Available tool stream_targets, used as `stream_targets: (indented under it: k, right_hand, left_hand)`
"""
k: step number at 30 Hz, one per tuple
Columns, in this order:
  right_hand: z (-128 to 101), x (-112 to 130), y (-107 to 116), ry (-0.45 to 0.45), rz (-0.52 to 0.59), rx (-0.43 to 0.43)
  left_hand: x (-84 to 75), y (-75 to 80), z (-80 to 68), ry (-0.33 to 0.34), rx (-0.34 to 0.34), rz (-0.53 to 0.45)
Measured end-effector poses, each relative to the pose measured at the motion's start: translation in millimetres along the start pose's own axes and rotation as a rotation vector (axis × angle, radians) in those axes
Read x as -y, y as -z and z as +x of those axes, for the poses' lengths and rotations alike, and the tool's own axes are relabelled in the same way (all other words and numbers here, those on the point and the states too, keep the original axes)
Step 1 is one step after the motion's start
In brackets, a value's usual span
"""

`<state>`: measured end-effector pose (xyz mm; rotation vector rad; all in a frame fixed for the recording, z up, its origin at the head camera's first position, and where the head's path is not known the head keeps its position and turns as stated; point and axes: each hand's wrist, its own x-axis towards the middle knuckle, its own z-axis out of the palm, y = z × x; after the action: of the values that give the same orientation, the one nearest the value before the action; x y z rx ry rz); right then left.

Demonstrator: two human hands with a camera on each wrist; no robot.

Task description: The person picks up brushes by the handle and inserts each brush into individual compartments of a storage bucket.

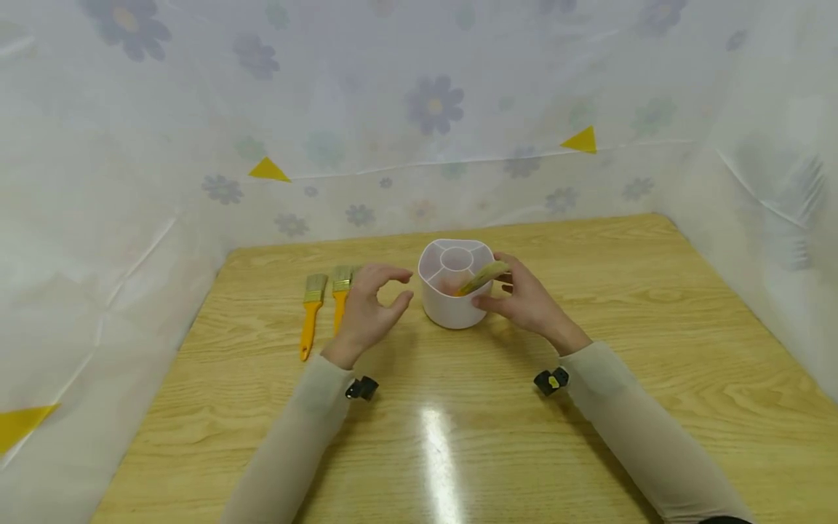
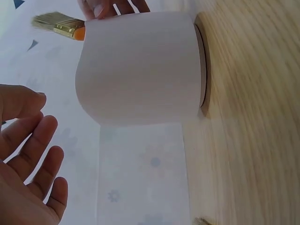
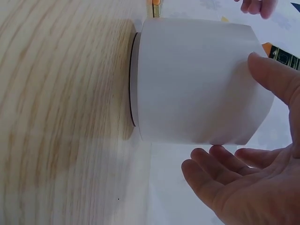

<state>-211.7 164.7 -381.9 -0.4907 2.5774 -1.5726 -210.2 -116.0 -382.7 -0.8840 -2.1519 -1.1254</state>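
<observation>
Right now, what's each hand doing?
Left hand: open, holding nothing, beside the white plastic divided cup.
Right hand: open, thumb against that cup.

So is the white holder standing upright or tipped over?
Upright. The white holder sits flat on the table, rim up with its compartments visible, and a brush leans in it, bristles up.

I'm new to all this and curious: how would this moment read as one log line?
left hand: open, beside cup | right hand: thumb on cup, fingers relaxed | brush: leaning in cup | two brushes: flat on table
</observation>
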Motion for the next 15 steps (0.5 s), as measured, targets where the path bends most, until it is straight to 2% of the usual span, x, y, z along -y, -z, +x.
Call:
stream_targets:
  k: [5, 15]
  right_hand:
    - [2, -9, -1, -0.031, -0.012, -0.009]
    - [1, -11, -1, -0.019, 0.016, 0.020]
  left_hand:
    - [2.0, 8.0, -0.6, 0.041, 0.009, 0.009]
    - [7.8, 18.2, -1.5, 0.129, 0.059, -0.007]
